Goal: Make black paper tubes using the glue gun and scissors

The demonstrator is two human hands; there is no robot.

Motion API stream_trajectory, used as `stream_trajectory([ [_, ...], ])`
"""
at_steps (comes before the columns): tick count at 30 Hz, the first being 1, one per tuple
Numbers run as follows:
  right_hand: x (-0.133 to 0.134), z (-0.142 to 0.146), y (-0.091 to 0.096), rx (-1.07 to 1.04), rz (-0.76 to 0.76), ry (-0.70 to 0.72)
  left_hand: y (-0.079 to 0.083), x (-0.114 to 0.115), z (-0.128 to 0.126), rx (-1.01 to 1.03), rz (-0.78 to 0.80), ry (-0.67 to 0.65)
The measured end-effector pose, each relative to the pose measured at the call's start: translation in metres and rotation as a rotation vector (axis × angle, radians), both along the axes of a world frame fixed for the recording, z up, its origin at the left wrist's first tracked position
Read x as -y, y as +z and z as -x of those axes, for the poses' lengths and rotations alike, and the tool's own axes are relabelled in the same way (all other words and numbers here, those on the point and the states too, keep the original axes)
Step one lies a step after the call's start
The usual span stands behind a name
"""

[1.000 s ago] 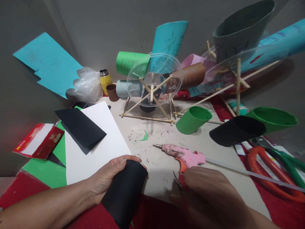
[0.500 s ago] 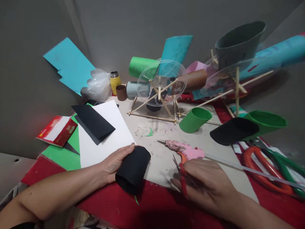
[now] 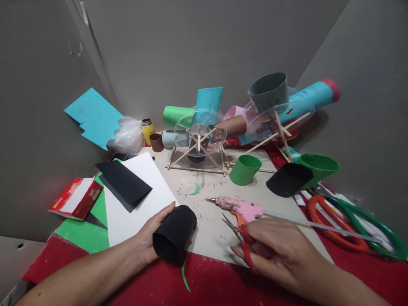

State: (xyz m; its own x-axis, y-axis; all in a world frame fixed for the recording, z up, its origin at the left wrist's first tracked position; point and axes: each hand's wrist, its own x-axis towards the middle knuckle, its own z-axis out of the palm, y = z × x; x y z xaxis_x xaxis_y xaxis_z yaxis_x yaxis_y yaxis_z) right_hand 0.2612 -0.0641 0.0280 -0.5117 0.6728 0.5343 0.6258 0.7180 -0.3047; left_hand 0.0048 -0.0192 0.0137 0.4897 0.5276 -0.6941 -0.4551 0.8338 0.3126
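Observation:
My left hand (image 3: 149, 238) is wrapped round a black paper tube (image 3: 174, 233), holding it on its side over the front of the work board (image 3: 219, 238). My right hand (image 3: 277, 250) is closed on small red-handled scissors (image 3: 244, 240), their blades open and pointing up-left. Just beyond the blades lies a pink glue gun (image 3: 239, 208) with a glue stick trailing right. A green paper sliver (image 3: 185, 276) lies on the red cloth below the tube.
White sheet (image 3: 140, 204) with a folded black paper (image 3: 124, 185) lies left, over green paper and a red packet (image 3: 76, 197). Behind stand a stick-and-plastic wheel model (image 3: 199, 144), a green cup (image 3: 245, 169), a black and a green cone (image 3: 302, 174). Large orange and green scissors (image 3: 347, 221) lie right.
The view has pulled back and tilted up. My left hand has turned the black tube so its open end faces me; the scissors in my right hand have opened.

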Motion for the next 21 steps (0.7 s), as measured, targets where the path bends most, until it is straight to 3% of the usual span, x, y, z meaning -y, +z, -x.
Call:
stream_trajectory([
  [6, -0.004, -0.010, -0.001, -0.015, 0.002, -0.009, -0.001, 0.000, -0.001, 0.163, -0.131, -0.037],
  [11, 0.006, 0.000, -0.001, -0.057, 0.118, -0.004, -0.005, 0.010, -0.003, 0.144, -0.166, -0.042],
  [14, 0.015, 0.008, -0.002, -0.014, 0.232, 0.032, -0.002, 0.015, -0.003, 0.048, -0.101, -0.012],
  [17, 0.025, 0.017, -0.007, 0.072, 0.270, 0.074, 0.009, 0.018, -0.007, -0.168, 0.069, 0.056],
  [21, 0.038, 0.028, -0.017, 0.158, 0.094, 0.105, 0.025, 0.020, -0.020, -0.336, 0.098, 0.150],
])
